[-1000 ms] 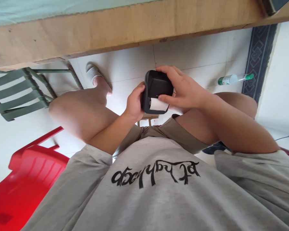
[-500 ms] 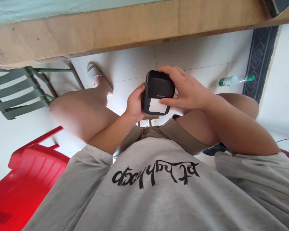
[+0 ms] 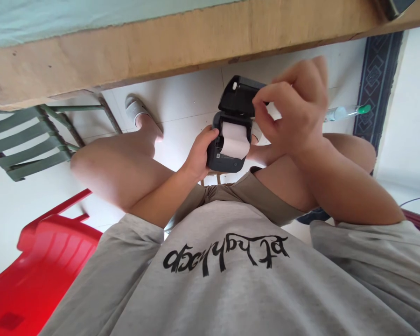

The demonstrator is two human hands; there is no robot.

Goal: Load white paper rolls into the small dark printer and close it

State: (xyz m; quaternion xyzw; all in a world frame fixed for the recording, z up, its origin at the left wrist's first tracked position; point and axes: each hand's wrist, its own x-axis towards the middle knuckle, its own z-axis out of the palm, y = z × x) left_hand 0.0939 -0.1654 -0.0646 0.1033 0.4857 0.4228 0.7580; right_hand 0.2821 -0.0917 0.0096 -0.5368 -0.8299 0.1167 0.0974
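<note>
My left hand (image 3: 198, 156) grips the left side of a small black label printer (image 3: 227, 161), held above my lap between my bare knees. The printer's lid (image 3: 240, 95) stands flipped up and back. My right hand (image 3: 297, 109) is closed in a pinch on the lid's right edge, fingers curled. Inside the open body lies a white paper roll (image 3: 235, 140). My grey shirt with black lettering fills the bottom of the view.
A wooden table edge (image 3: 161, 51) runs across the top. A green slatted chair (image 3: 28, 140) stands at the left and a red plastic chair (image 3: 38, 266) at the lower left. A clear bottle with a green cap (image 3: 350, 111) lies on the white tiled floor beside a dark patterned mat (image 3: 378, 84).
The printer's lid was down under my right hand; now it is swung open and up, my right hand has risen with it, and the paper roll shows.
</note>
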